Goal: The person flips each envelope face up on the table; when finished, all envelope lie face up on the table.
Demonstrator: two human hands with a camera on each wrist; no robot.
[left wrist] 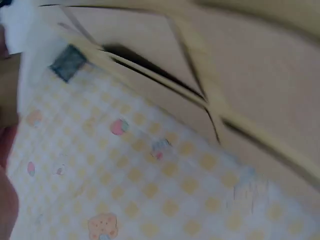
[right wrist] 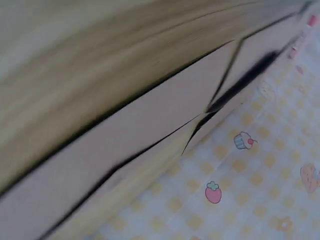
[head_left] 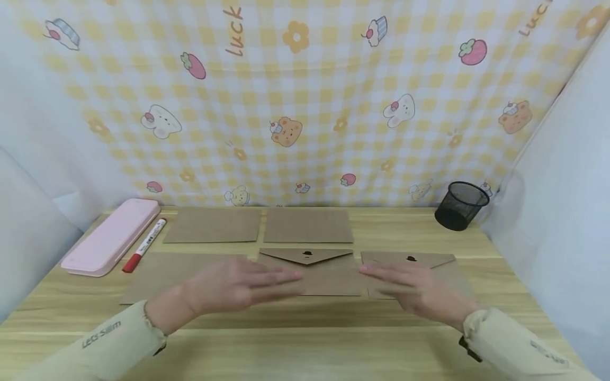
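Brown kraft envelopes lie in two rows on the wooden table. In the front row, the middle envelope (head_left: 329,283) has its pointed flap raised slightly, with a small black hat print. My left hand (head_left: 233,288), blurred, is over the right part of the front left envelope (head_left: 164,272), its straight fingers reaching across the middle one. My right hand (head_left: 424,291), also blurred, covers part of the right envelope (head_left: 450,272), which bears the same hat print. Its extended fingers point left toward the middle envelope. Nothing shows in the grasp of either hand.
Two plain envelopes, one on the left (head_left: 214,225) and one on the right (head_left: 307,225), lie along the back. A pink case (head_left: 111,235) and a red-capped marker (head_left: 145,246) sit at the left. The black mesh pen holder (head_left: 459,209) stands at the back right, near the checked curtain (head_left: 314,79).
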